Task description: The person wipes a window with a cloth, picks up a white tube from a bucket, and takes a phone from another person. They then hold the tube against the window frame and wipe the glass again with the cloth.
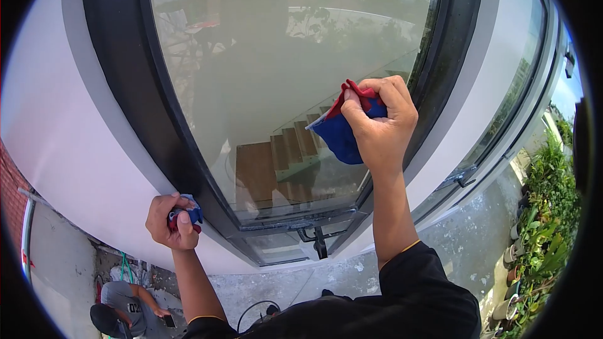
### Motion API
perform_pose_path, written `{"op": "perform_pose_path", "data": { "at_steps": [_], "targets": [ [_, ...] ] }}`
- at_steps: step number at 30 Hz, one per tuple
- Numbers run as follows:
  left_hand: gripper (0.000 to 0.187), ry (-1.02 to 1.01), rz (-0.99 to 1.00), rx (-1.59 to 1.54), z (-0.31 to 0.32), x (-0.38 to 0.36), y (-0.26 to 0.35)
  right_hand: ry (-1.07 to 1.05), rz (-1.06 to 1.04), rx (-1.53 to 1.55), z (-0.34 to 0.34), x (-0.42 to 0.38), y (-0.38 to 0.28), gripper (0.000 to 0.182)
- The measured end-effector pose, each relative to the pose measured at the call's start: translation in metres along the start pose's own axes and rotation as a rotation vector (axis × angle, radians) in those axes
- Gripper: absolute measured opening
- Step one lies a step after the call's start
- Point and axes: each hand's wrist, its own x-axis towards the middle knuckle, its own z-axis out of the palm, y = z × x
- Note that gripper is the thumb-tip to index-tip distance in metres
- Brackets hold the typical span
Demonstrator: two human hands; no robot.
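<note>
My right hand pinches a blue and red cloth in front of the window glass, near its right side. The cloth hangs down from the fingers. Lower left, my left hand is closed around a second bunched cloth, blue and red with a light patch, beside the dark window frame. Through the glass, or reflected in it, wooden stairs show. Whether either cloth touches the window is hard to tell.
A black window handle sits at the frame's bottom. Another person is low at the lower left, holding a phone. Potted plants line the right side. Pale walls flank the window.
</note>
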Motion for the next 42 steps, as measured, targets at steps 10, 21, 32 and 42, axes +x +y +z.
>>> {"op": "perform_pose_path", "data": {
  "at_steps": [10, 21, 32, 42],
  "targets": [
    [0.030, 0.016, -0.011, -0.025, 0.001, -0.002, -0.001, 0.060, -0.020, 0.061, 0.004, -0.003, 0.008, 0.015],
    [0.030, 0.076, -0.012, 0.012, 0.007, -0.001, 0.000, 0.134, 0.068, 0.134, 0.008, 0.011, -0.003, 0.017],
    [0.029, 0.094, -0.011, 0.026, 0.010, -0.001, 0.002, 0.047, -0.038, -0.057, 0.004, 0.009, -0.011, 0.020],
    [0.028, 0.057, -0.014, -0.008, 0.006, -0.004, -0.001, 0.003, -0.036, -0.018, 0.003, 0.014, -0.011, 0.017]
  ]
}}
